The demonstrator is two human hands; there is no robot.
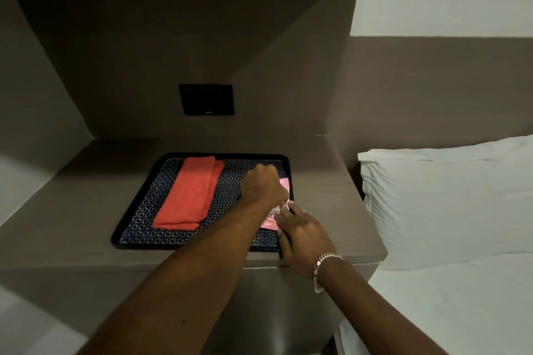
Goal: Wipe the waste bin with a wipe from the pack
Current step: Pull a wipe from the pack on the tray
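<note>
A pink wipe pack (269,222) lies at the right side of a black tray (138,210) with a blue patterned liner. My left hand (264,186) rests on the pack's far end, fingers curled down over it. My right hand (302,233), with a silver bracelet at the wrist, touches the pack's near end with its fingertips. Most of the pack is hidden under both hands. No waste bin is in view.
A folded orange cloth (191,192) lies on the left half of the tray. The tray sits on a brown bedside ledge (326,190) set in a niche with a dark wall panel (206,99). A white pillow (450,196) and bed lie to the right.
</note>
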